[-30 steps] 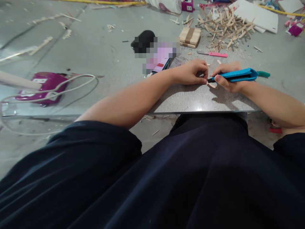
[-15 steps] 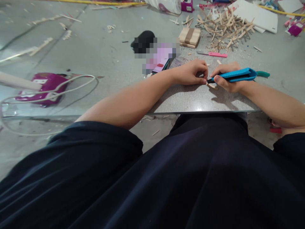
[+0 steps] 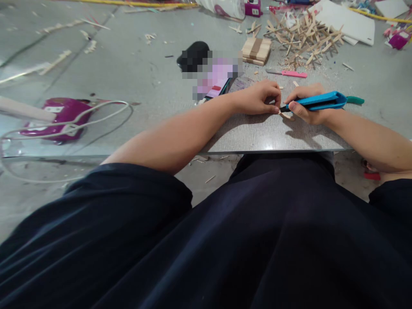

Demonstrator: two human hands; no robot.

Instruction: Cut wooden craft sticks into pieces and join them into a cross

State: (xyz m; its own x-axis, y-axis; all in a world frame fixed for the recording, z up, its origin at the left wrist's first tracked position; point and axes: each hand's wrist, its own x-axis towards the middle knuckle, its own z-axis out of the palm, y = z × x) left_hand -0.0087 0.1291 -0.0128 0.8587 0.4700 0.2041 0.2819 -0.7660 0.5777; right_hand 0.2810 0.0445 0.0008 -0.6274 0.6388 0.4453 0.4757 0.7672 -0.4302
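Note:
My left hand rests on the table with its thumb and fingers pinched together on a small wooden craft stick. From the right, my right hand is closed around a blue hand tool with a black front end and a teal tail. The tool's black tip meets the stick right beside my left fingertips. Exactly what kind of tool it is, I cannot make out. Just beyond my hands lies a pink-handled knife, with a few short wood bits near it.
A pile of crossed wooden sticks and a banded stack of sticks lie farther back. Left of my hands are a phone and a black mouse-like object. A purple power strip with a white cable sits at the left edge.

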